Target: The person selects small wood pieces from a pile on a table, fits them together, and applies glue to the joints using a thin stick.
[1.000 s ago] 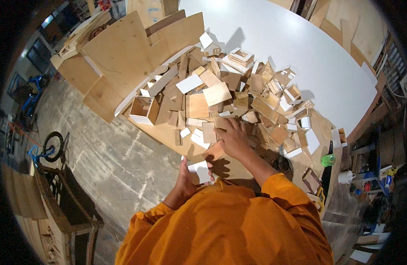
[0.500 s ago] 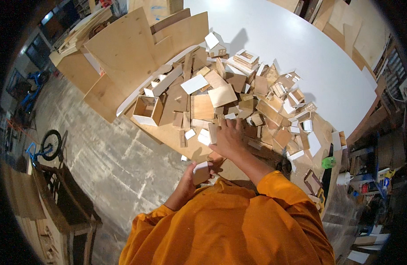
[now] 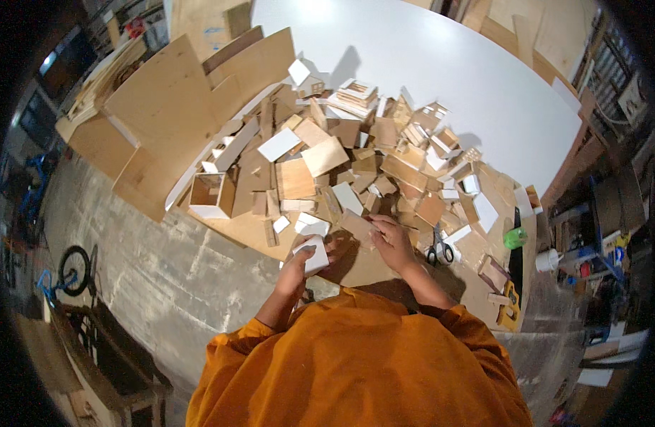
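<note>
My left hand [image 3: 293, 274] is closed around a small white-faced wooden block [image 3: 315, 256] at the near edge of the table. Pinched in the fingers of my right hand [image 3: 396, 248] is a thin, flat wooden piece [image 3: 357, 229], held just to the right of the block. Beyond both hands spreads a heap of wood offcuts, among them a square plywood piece [image 3: 295, 179] and a white rectangular panel [image 3: 278, 145]. Dark-handled scissors [image 3: 440, 250] lie to the right of my right hand. A little model house [image 3: 307, 80] stands at the back of the heap.
An open wooden box [image 3: 212, 196] sits at the table's left edge, near upright plywood sheets [image 3: 157, 107]. A large white surface [image 3: 441, 78] stretches behind the heap. On the right are a green object [image 3: 514, 238] and a yellow-handled tool [image 3: 510, 307]. A bicycle wheel [image 3: 75, 270] shows at far left.
My right hand has drawn back from the heap toward me and now holds the flat wooden piece. My left hand has tilted the block, showing its white face. The view has shifted right, and the scissors now show.
</note>
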The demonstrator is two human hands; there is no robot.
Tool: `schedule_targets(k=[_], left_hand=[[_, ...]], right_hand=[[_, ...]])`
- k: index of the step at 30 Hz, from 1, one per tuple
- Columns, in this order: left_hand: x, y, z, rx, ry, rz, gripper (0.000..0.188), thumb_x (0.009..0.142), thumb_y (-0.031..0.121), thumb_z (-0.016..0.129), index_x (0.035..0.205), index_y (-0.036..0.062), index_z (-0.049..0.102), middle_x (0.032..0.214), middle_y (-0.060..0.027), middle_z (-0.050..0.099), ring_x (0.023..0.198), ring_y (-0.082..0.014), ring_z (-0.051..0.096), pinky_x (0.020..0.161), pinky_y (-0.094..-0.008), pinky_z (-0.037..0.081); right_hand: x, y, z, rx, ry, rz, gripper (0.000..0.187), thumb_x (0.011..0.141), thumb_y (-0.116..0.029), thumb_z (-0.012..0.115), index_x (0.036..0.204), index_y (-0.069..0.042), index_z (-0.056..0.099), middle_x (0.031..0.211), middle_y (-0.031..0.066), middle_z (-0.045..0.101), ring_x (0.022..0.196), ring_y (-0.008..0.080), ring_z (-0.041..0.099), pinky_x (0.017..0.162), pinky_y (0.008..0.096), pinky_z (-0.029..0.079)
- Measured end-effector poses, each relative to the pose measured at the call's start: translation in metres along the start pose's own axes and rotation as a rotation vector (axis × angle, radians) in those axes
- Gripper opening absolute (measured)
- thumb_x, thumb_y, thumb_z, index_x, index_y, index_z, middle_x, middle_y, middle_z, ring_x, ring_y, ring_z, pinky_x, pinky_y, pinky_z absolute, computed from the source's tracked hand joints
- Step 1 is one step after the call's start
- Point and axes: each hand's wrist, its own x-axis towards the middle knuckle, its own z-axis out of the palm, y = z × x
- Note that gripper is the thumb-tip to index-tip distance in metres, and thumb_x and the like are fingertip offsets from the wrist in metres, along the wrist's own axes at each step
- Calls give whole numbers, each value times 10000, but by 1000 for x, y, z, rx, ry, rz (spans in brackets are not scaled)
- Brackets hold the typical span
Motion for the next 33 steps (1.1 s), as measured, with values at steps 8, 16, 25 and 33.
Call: schedule_targets(k=[8, 16, 25, 33], left_hand=[[12, -19, 44, 180, -15, -146, 376, 932, 181, 458, 1237, -36, 494, 1080, -163, 607, 900, -276, 646, 742, -348, 553], [17, -41, 58, 303, -164, -57, 344, 940, 185, 452, 1187, -42, 529, 1077, -147, 622, 943, -227, 614, 802, -328, 509], [29, -23, 67, 637, -129, -14, 276, 877, 80, 546, 1144, 9, 543, 954, -91, 633, 812, -145, 607, 692, -268, 497], [66, -7, 71, 1413, -19, 543, 496, 750, 146, 720, 1191, -2, 547, 782, -132, 653, 695, -303, 643, 653, -340, 515]], right_hand=[[-14, 18, -29, 689, 4, 536, 272, 949, -234, 557, 1116, -22, 589, 976, 22, 605, 906, 106, 582, 799, 276, 510], [-36, 14, -51, 833, 112, 705, 269, 948, -177, 555, 1165, -17, 556, 1023, 35, 596, 900, 119, 587, 781, 301, 541], [-92, 23, -83, 764, 157, 657, 352, 896, -68, 599, 1218, 40, 509, 1075, 88, 594, 926, 173, 598, 785, 322, 555], [-142, 38, -124, 583, 88, 664, 351, 880, -112, 634, 1195, 10, 536, 1073, 63, 608, 900, 136, 601, 767, 280, 535]])
